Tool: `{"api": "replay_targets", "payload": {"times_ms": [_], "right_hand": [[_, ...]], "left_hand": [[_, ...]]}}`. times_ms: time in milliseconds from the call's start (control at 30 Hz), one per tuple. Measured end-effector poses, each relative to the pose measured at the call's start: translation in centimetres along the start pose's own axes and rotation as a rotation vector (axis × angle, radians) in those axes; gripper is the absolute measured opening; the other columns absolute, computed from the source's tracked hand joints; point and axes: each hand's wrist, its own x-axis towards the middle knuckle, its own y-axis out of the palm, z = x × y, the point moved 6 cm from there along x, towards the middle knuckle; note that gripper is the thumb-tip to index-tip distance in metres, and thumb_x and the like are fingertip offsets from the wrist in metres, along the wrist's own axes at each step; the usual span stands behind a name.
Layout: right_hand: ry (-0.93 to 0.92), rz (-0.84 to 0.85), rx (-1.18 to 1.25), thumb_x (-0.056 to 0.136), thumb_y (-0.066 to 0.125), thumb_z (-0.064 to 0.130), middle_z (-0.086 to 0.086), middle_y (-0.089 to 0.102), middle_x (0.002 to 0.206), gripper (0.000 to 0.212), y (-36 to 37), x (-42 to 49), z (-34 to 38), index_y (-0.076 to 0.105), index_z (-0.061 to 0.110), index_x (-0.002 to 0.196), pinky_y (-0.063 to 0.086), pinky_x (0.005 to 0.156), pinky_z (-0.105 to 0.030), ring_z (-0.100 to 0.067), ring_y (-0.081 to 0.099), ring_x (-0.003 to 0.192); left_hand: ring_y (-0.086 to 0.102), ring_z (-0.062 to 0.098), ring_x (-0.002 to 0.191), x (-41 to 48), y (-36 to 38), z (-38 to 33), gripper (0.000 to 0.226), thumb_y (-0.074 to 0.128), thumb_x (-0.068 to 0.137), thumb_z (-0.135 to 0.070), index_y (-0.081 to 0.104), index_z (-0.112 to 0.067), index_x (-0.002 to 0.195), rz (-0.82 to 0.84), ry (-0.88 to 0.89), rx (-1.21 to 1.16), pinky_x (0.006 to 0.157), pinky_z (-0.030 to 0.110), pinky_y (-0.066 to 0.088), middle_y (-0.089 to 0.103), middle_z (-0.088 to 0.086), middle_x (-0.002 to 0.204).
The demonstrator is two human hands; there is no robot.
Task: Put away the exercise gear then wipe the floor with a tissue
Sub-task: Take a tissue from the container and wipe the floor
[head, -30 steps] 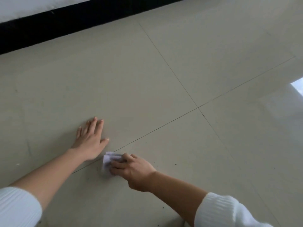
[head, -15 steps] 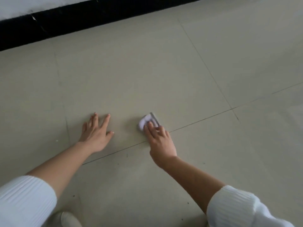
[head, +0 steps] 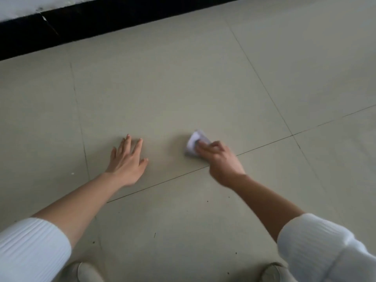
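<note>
Head view showed the person crouched low, wiping the tiled floor (head: pixel 183 88). At centre right of the frame the right hand (head: pixel 222 161) had its fingers curled down onto a folded white tissue (head: pixel 192 144), pinning it flat against the tile just above a grout line (head: pixel 264 144). At centre left the left hand (head: pixel 127 161) lay palm down with fingers spread, holding nothing, seemingly as a prop. Dark specks (head: pixel 207 201) dotted the tile lower in the frame. To my eye the wipe would go best with even pressure, overlapping strokes drawn toward those specks, and the tissue refolded once soiled.
</note>
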Motion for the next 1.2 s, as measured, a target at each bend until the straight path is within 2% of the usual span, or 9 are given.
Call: {"api": "replay_targets", "payload": {"times_ms": [133, 200, 433, 533, 667, 867, 933, 1067, 1200], "right_hand": [[0.635, -0.119, -0.075, 0.080, 0.048, 0.001, 0.003, 0.028, 0.155, 0.071, -3.5, -3.3, -8.1, 0.033, 0.021, 0.146, 0.031, 0.099, -0.033, -0.029, 0.036, 0.119], [0.738, -0.136, -0.089, 0.078, 0.047, 0.000, -0.001, 0.024, 0.156, 0.073, -2.9, -4.9, -7.4, 0.028, 0.017, 0.147, 0.030, 0.100, -0.034, -0.030, 0.036, 0.118], [-0.068, 0.126, 0.017, 0.064, 0.053, -0.002, 0.000, 0.056, 0.134, 0.064, 2.0, -8.5, 3.7, 0.057, 0.015, 0.126, 0.052, 0.075, -0.031, -0.029, 0.057, 0.097], [-0.119, 0.159, -0.038, 0.065, 0.059, -0.005, 0.005, 0.057, 0.133, 0.065, -0.3, -9.5, -0.7, 0.059, 0.018, 0.126, 0.052, 0.079, -0.030, -0.026, 0.058, 0.099], [0.351, 0.031, -0.129, 0.071, 0.052, -0.004, 0.002, 0.037, 0.150, 0.076, -6.2, -10.6, -13.8, 0.041, 0.020, 0.142, 0.045, 0.095, -0.038, -0.030, 0.046, 0.116], [0.956, -0.033, -0.161, 0.090, 0.039, 0.005, -0.002, 0.010, 0.159, 0.065, -11.7, -14.2, -24.0, 0.014, 0.012, 0.150, 0.027, 0.108, -0.034, -0.031, 0.024, 0.136], [0.889, -0.006, -0.124, 0.089, 0.040, 0.004, -0.004, 0.010, 0.159, 0.067, -11.0, -13.4, -22.6, 0.014, 0.012, 0.150, 0.026, 0.109, -0.035, -0.032, 0.022, 0.137], [0.334, 0.038, -0.041, 0.080, 0.046, -0.003, 0.002, 0.031, 0.153, 0.069, -9.2, -11.7, -18.2, 0.035, 0.017, 0.144, 0.033, 0.105, -0.035, -0.032, 0.038, 0.122], [0.323, 0.018, -0.070, 0.083, 0.046, -0.002, 0.005, 0.031, 0.153, 0.066, -10.7, -12.5, -21.9, 0.035, 0.019, 0.144, 0.033, 0.105, -0.033, -0.029, 0.038, 0.123]], "left_hand": [[-0.008, 0.025, 0.146, 0.9, -0.2, -2.2, 0.080, 0.044, 0.095, -0.042, -0.002, -0.006, 0.150, -0.029, 0.040, -0.031, 0.117, 0.041, 0.001, -0.016, 0.014, 0.157], [-0.009, 0.024, 0.146, 1.6, -0.3, -3.9, 0.083, 0.046, 0.094, -0.042, -0.002, -0.004, 0.149, -0.036, 0.064, -0.054, 0.118, 0.040, 0.002, -0.015, 0.013, 0.157], [-0.009, 0.026, 0.146, 3.8, -0.7, -11.5, 0.090, 0.046, 0.091, -0.049, -0.004, 0.001, 0.148, -0.041, 0.186, -0.012, 0.118, 0.041, 0.001, -0.014, 0.016, 0.156], [-0.010, 0.025, 0.145, 4.1, -0.8, -15.2, 0.091, 0.045, 0.091, -0.050, -0.007, -0.001, 0.148, -0.009, 0.246, 0.040, 0.118, 0.041, 0.001, -0.016, 0.015, 0.156], [-0.014, 0.023, 0.145, 4.7, -0.2, -19.0, 0.090, 0.040, 0.092, -0.054, -0.010, -0.003, 0.148, 0.067, 0.342, 0.207, 0.117, 0.040, -0.004, -0.019, 0.013, 0.156], [-0.005, 0.036, 0.145, 5.5, -1.0, -23.2, 0.097, 0.033, 0.090, -0.063, -0.007, 0.006, 0.145, 0.129, 0.162, 0.330, 0.117, 0.043, -0.001, -0.007, 0.029, 0.153], [-0.006, 0.042, 0.143, 5.7, -1.0, -24.7, 0.096, 0.035, 0.090, -0.063, -0.009, 0.000, 0.147, 0.167, 0.068, 0.237, 0.116, 0.046, 0.000, -0.008, 0.034, 0.151], [-0.012, 0.035, 0.144, 6.3, -0.8, -29.9, 0.084, 0.039, 0.093, -0.053, -0.008, -0.014, 0.150, 0.111, 0.162, 0.108, 0.116, 0.048, 0.002, -0.016, 0.025, 0.153], [-0.015, 0.028, 0.144, 5.8, 0.2, -35.9, 0.076, 0.036, 0.095, -0.049, -0.005, -0.016, 0.150, 0.075, 0.348, 0.131, 0.116, 0.043, -0.001, -0.019, 0.016, 0.155]]}}
